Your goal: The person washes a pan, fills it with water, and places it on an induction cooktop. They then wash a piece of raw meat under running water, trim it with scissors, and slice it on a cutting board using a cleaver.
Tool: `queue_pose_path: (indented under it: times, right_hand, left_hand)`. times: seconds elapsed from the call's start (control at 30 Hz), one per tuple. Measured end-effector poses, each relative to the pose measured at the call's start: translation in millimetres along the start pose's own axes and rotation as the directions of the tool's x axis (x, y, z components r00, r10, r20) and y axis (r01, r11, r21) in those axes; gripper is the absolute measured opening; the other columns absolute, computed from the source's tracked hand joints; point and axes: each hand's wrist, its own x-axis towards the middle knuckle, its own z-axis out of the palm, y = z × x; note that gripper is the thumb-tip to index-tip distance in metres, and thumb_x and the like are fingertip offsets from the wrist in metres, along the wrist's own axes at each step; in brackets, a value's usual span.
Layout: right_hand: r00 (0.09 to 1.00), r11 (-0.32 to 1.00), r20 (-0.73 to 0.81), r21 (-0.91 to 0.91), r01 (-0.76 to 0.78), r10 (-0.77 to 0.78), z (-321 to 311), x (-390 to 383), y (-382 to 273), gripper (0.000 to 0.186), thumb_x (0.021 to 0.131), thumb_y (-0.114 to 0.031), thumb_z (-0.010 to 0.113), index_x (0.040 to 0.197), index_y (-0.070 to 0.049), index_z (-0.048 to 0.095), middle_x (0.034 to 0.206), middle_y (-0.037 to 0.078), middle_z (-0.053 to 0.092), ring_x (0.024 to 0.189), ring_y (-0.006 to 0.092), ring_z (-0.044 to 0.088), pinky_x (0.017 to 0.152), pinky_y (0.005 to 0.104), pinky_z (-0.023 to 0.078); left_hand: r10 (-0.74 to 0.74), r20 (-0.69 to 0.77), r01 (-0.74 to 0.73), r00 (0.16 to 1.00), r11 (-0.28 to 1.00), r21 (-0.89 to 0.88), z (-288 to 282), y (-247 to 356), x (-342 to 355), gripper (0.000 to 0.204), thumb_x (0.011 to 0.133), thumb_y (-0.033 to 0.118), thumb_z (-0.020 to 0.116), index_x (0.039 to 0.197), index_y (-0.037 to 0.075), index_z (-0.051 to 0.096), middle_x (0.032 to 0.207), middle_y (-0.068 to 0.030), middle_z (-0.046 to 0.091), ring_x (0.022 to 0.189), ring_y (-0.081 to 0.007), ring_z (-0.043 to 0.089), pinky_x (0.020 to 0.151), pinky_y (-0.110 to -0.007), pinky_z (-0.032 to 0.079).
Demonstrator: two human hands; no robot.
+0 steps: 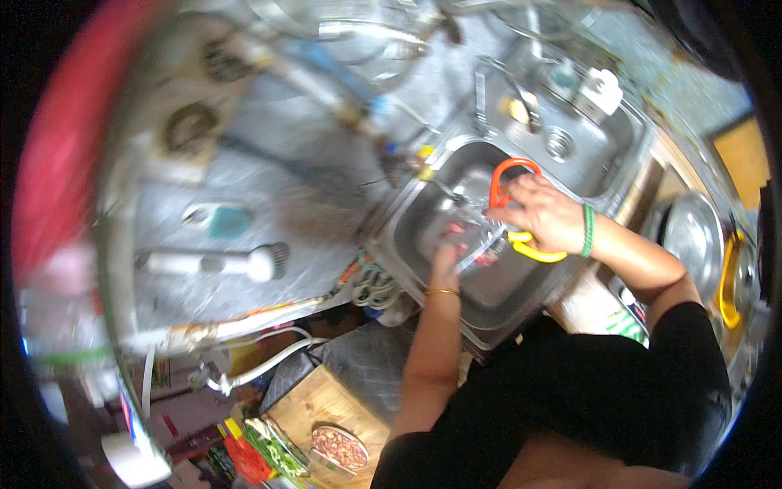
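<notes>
Over the left basin of a double steel sink (399, 236), my right hand (542, 212) grips a pair of scissors (538, 250) with one orange and one yellow handle loop. The blades angle down to the left, toward my left hand (447, 254), which reaches into the basin. Pinkish pieces (487, 259) that look like meat lie by the blades and my left fingers. Those fingers are blurred, so what they hold does not show. Water seems to run from the tap (444, 189) at the basin's far side.
A bottle and a white container (599, 95) stand in the right basin. Left on the steel counter lies a white-handled brush (236, 262). Below, a wooden board (309, 407) bears a plate of chopped meat (340, 448). Pans (692, 236) sit at the right.
</notes>
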Motion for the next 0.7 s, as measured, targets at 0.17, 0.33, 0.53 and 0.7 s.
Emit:
queue_pose_path:
  times: [0.17,0.33,0.53,0.7]
  right_hand:
    - [0.884,0.878,-0.144,-0.267,0.397,-0.444,-32.6,86.7,-61.5,0.048,0.071,-0.022,0.061,0.119,-0.016,0.061,0.113,0.013,0.055,0.11,0.0304,0.052,0.1,0.0443,0.037]
    - [0.911,0.91,-0.119,0.083,0.406,-0.395,-14.3,143.9,-88.7,0.051,0.074,-0.021,0.067,0.122,-0.012,0.057,0.099,0.013,0.057,0.097,0.031,0.057,0.084,0.043,0.047]
    - [0.957,0.71,0.286,0.683,-0.171,-0.044,53.0,98.0,-52.6,0.061,0.076,-0.018,0.067,0.131,-0.006,0.045,0.107,0.017,0.063,0.1,0.0278,0.061,0.085,0.037,0.048]
    - [0.91,0.836,0.376,0.433,-0.336,0.171,88.0,15.4,-8.6,0.051,0.075,-0.017,0.068,0.122,-0.011,0.051,0.108,0.016,0.059,0.106,0.0334,0.056,0.09,0.0386,0.045]
  left_hand:
    - [-0.102,-0.423,0.06,0.9,0.992,-0.113,2.5,-24.4,-28.0,0.024,0.086,0.023,0.06,0.106,0.01,0.06,0.084,-0.0074,0.065,0.072,-0.0225,0.062,0.059,-0.045,0.055]
    - [0.019,-0.252,-0.017,0.968,1.0,0.012,-21.7,-24.8,-60.9,0.017,0.074,0.002,0.054,0.089,0.007,0.049,0.068,-0.0108,0.055,0.038,-0.0203,0.051,0.028,-0.03,0.041]
    - [0.236,-0.124,-0.237,0.964,0.971,0.001,-32.1,15.8,-108.6,0.066,0.064,-0.004,0.055,0.13,0.001,0.045,0.124,-0.0078,0.054,0.115,-0.0209,0.053,0.101,-0.034,0.042]
    - [0.189,-0.091,-0.181,0.978,0.98,0.082,-22.8,54.4,-128.2,0.067,0.063,-0.012,0.052,0.129,-0.001,0.045,0.128,-0.0083,0.051,0.118,-0.0199,0.05,0.102,-0.033,0.04]
